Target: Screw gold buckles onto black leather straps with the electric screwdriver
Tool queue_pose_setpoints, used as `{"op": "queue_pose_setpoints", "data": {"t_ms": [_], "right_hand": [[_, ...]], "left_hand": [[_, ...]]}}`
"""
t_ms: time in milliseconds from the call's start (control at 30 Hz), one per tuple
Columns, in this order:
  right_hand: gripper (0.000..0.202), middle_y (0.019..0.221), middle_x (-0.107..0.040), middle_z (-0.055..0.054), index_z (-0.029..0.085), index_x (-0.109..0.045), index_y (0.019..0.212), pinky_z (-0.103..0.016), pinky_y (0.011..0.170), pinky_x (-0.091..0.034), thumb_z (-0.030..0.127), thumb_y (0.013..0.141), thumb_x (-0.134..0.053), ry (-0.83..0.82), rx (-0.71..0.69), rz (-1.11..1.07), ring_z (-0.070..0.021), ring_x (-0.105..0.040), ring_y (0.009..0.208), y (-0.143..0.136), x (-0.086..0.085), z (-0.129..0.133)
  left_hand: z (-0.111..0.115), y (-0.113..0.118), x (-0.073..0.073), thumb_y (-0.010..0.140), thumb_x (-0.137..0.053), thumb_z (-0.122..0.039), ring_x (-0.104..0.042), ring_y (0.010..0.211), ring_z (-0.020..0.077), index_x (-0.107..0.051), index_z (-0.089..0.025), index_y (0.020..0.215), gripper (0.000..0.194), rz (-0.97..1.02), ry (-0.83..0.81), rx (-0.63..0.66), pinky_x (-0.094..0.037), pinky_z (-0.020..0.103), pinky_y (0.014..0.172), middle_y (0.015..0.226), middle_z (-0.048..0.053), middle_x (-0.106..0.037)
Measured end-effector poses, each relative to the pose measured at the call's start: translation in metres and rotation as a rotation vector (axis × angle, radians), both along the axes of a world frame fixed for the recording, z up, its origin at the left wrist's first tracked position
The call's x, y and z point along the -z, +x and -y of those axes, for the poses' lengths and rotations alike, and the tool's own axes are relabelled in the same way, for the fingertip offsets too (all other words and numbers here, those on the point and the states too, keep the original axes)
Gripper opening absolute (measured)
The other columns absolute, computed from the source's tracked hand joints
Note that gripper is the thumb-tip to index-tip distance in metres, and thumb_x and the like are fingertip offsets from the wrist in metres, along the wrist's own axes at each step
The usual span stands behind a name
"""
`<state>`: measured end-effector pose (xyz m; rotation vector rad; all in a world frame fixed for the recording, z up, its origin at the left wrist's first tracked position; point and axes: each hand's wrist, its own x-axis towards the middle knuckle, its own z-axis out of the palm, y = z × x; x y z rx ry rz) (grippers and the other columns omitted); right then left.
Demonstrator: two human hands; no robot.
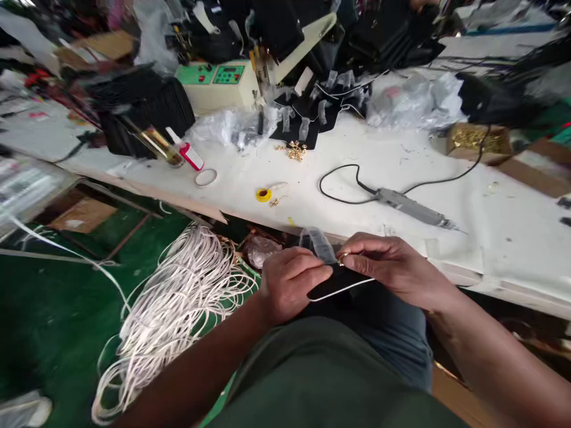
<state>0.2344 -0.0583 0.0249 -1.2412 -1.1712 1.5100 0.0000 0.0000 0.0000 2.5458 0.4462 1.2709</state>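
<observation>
A long white worktable [401,160] runs across in front of me, cluttered along its far side, and below its near edge the floor is green. I sit close against that edge with both hands over my lap.

My left hand [292,282] is curled, fingers folded in and thumb pressed down on top of a flat black piece with a white edge [339,284]. It grips that piece from the left, just below the table's edge. My right hand [390,264] is also closed: thumb and forefinger are pinched together on a small gold ring [342,257] at the upper edge of the black piece, the other fingers tucked beneath. The fingertips of both hands nearly touch. A strip of clear film [317,244] stands up from between them, touching my left forefinger.

On the table, a grey hand tool [413,207] with a black cord lies just beyond my right hand. Farther left lie a yellow spool [263,194] and a white ring [206,177], and near the back a little heap of gold fittings [295,150] sits beside more black pieces with clear strips [319,110]. A beige machine with green panels [218,83] stands behind them. An open box of gold parts [475,141] is at the right.

Down at my left, a big loose bundle of white cord [178,303] lies on the floor.
</observation>
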Motion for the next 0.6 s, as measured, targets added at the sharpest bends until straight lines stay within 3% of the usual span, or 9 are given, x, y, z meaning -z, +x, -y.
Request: {"op": "queue_pose_setpoints", "data": {"t_ms": [367,600], "right_hand": [[0.023,0.101,-0.074,-0.004,0.024,-0.083,0.101,-0.029,0.083,-0.052,0.043,0.088,-0.084,0.038,-0.01,0.02,-0.0179,-0.067,0.092,-0.001,0.011,0.012],[0.021,0.098,-0.073,-0.005,0.023,-0.083,0.097,-0.029,0.081,-0.053,0.043,0.09,-0.082,0.15,0.012,0.107,-0.0183,-0.068,0.09,-0.003,0.007,0.015]], "left_hand": [[0.007,0.003,-0.007,0.093,-0.072,-0.015,-0.076,0.087,0.0171,-0.077,-0.022,0.099,0.01,-0.079,0.052,0.018,-0.063,0.031,0.082,0.091,0.002,-0.081],[0.007,0.004,-0.007,0.091,-0.074,-0.014,-0.076,0.088,0.0183,-0.077,-0.02,0.1,0.011,-0.09,0.06,0.031,-0.062,0.033,0.082,0.091,0.003,-0.081]]}}
